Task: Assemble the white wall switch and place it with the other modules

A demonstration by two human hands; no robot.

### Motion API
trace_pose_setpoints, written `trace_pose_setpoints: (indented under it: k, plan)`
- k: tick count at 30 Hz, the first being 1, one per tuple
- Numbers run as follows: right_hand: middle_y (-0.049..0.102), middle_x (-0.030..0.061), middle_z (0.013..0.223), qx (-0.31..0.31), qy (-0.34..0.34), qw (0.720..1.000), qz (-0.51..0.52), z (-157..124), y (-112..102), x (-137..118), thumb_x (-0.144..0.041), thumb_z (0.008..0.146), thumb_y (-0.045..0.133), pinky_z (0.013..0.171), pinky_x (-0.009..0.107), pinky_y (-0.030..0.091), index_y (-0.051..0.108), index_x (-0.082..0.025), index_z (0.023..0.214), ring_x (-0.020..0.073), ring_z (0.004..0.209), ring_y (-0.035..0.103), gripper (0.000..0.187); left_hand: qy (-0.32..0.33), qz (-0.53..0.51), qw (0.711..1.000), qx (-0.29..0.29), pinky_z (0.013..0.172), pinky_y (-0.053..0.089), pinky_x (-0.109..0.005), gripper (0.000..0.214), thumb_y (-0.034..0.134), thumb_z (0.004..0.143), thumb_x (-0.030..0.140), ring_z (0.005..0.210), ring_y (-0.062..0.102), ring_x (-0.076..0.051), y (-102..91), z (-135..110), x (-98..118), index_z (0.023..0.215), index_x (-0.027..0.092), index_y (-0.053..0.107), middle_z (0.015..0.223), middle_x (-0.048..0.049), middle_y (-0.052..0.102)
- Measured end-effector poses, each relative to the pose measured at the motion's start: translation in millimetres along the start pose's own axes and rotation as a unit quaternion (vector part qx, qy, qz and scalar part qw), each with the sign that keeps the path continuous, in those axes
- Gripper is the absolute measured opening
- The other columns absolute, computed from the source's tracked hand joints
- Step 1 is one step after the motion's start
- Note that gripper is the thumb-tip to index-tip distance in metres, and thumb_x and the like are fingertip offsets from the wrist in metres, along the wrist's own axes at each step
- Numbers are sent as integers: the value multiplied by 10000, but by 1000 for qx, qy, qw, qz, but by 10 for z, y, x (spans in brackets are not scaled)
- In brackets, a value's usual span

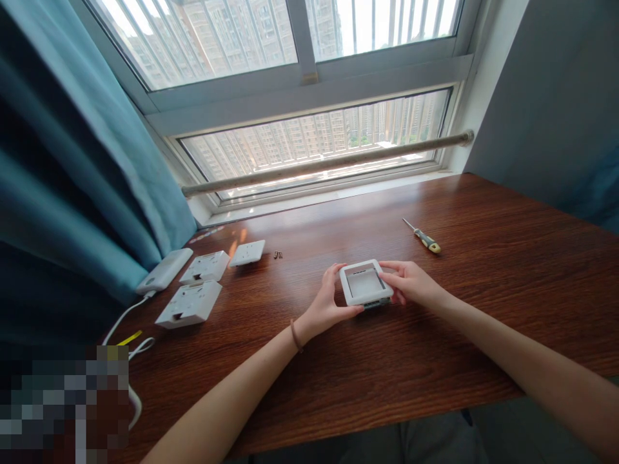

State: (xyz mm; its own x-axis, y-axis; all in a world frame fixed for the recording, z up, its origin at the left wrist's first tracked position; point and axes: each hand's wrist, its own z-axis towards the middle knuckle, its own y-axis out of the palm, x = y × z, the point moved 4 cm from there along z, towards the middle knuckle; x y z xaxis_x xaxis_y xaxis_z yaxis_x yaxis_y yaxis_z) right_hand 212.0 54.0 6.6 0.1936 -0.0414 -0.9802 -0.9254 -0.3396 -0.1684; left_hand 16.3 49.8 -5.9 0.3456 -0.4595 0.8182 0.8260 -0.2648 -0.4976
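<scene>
A white square frame [354, 301], like a wall socket's cover, is held between my two hands over the middle of the table. Under its near edge shows a dark part with metal bits [376, 303]. My left hand [333, 298] grips the left side, thumb along the near edge and fingers at the far left corner. On the right side, my right hand [406, 281] closes its fingers on the rim. A screwdriver [423, 240] with a yellow and grey handle lies beyond my right hand. Several small screws [278, 255] lie left of the frame.
Two white mounting boxes [205, 267] [189, 304] and a white socket plate [247, 253] lie on the left of the brown table [300, 386]. Beside them are a white power strip [165, 270] with its cord and a blue curtain [120, 161]. A window with a rail [329, 165] stands behind.
</scene>
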Motion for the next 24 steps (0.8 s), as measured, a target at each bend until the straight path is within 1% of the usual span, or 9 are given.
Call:
trace_pose_setpoints:
  k: [2,4,7,9,13,17,24]
  plan:
    - [550,-36,387,25,-2,998,-66,4,-16,31,-405,802,505,299,197,300,461,-92,1277,105,275,436,571,-4,6,1000,-10,1073,268,-471,875,749,605,360,1263,330,-304,9,6,22,1319,199,270,1331,-133,360]
    - [555,-31,392,43,-16,992,-119,3,-27,36,-386,807,490,311,205,317,486,-103,1261,115,288,457,535,-11,16,1000,-17,1076,249,-489,890,762,583,372,1268,312,-314,16,13,34,1309,198,277,1339,-137,333]
    - [560,-22,394,62,-47,981,-179,-7,-31,7,-362,812,475,386,224,384,541,-103,1207,144,354,532,477,-9,39,999,-28,1074,240,-506,909,768,565,396,1272,294,-327,30,20,40,1301,193,276,1345,-148,306]
    - [561,-21,394,62,-57,975,-207,-15,-26,-11,-351,819,459,425,235,406,554,-99,1189,155,374,551,457,-5,51,998,-35,1073,239,-509,921,765,564,416,1275,286,-329,38,21,38,1304,189,266,1345,-156,297]
    - [549,-28,385,53,-60,968,-237,-27,-17,-22,-347,831,435,429,239,405,548,-105,1192,160,364,548,449,-10,71,996,-47,1069,239,-510,939,766,555,438,1279,271,-334,48,28,35,1300,174,259,1344,-171,287]
    - [563,-22,398,55,-61,964,-254,-29,-20,-23,-350,833,430,457,244,419,548,-107,1190,166,386,562,448,-14,82,995,-61,1061,263,-494,952,774,543,437,1265,294,-330,57,38,38,1291,156,256,1328,-179,304]
    - [576,-17,407,48,-57,961,-266,-27,-8,-8,-343,834,427,482,244,428,534,-93,1198,172,408,581,454,-9,71,995,-64,1048,281,-483,968,794,512,421,1230,344,-321,48,41,36,1286,167,272,1299,-161,351]
